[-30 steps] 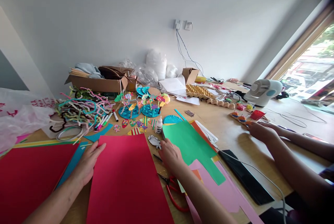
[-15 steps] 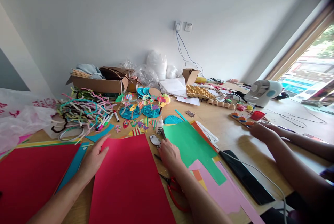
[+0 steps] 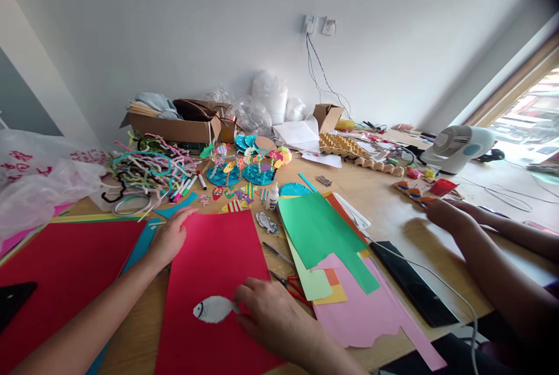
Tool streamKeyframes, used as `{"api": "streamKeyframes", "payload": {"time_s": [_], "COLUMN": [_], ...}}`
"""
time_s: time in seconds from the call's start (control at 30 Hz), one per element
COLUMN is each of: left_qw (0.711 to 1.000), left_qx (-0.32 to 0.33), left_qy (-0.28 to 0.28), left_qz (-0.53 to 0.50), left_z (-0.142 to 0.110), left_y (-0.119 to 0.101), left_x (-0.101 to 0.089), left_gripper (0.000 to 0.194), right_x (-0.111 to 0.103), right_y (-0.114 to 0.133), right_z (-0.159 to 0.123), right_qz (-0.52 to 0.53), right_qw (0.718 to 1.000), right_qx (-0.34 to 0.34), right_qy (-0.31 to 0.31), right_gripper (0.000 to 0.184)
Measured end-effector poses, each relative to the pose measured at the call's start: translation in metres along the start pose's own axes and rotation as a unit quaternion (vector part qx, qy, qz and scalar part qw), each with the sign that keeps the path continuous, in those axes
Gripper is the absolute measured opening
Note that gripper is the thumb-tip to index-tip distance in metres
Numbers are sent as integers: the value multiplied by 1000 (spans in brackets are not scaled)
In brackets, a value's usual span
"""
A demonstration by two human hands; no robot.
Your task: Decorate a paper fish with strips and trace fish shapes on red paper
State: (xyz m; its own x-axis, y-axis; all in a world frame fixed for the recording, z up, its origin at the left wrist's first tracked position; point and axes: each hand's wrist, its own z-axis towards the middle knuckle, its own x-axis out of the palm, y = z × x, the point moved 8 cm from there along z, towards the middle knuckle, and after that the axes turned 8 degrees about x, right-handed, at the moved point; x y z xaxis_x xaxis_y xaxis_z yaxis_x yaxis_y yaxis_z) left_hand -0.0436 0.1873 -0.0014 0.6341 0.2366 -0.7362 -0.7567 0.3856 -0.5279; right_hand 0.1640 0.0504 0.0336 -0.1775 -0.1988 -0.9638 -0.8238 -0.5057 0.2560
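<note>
A red paper sheet (image 3: 213, 264) lies on the wooden table (image 3: 384, 218) in front of me. My left hand (image 3: 171, 237) rests flat on its upper left corner, fingers stretched out. My right hand (image 3: 268, 314) lies low on the sheet and pinches the tail of a white paper fish cutout (image 3: 212, 309), which lies on the red paper. Another fish cutout (image 3: 266, 223) lies past the sheet's top right corner.
Green (image 3: 321, 229), pink (image 3: 371, 317) and second red (image 3: 61, 270) sheets surround it. Red scissors (image 3: 290, 286) and a pencil (image 3: 278, 254) lie to the right. Another person's hands (image 3: 445, 215) work at right near a black tablet (image 3: 410, 290). Pipe cleaners (image 3: 148, 171), boxes and a fan (image 3: 456, 145) stand behind.
My right hand has drawn back from the sheet's top right corner to its lower part, bringing a white fish cutout onto the red paper. The camera has shifted slightly.
</note>
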Motion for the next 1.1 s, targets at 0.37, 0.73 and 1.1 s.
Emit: {"api": "streamKeyframes", "payload": {"time_s": [0.37,0.73,1.1], "left_qw": [986,957,939], "left_qx": [134,99,185], "left_qy": [79,261,272], "left_qz": [67,72,99], "left_z": [-34,-118,-168], "left_y": [-72,-89,-94], "left_x": [-23,-7,1], "left_gripper": [41,41,102], "right_x": [35,-5,-2], "right_y": [30,-61,-119], "right_z": [-4,-4,19], "right_qz": [-35,-20,-69], "right_qw": [999,972,954], "right_qx": [-25,235,290], "right_qy": [13,-7,-27], "right_gripper": [2,14,18]}}
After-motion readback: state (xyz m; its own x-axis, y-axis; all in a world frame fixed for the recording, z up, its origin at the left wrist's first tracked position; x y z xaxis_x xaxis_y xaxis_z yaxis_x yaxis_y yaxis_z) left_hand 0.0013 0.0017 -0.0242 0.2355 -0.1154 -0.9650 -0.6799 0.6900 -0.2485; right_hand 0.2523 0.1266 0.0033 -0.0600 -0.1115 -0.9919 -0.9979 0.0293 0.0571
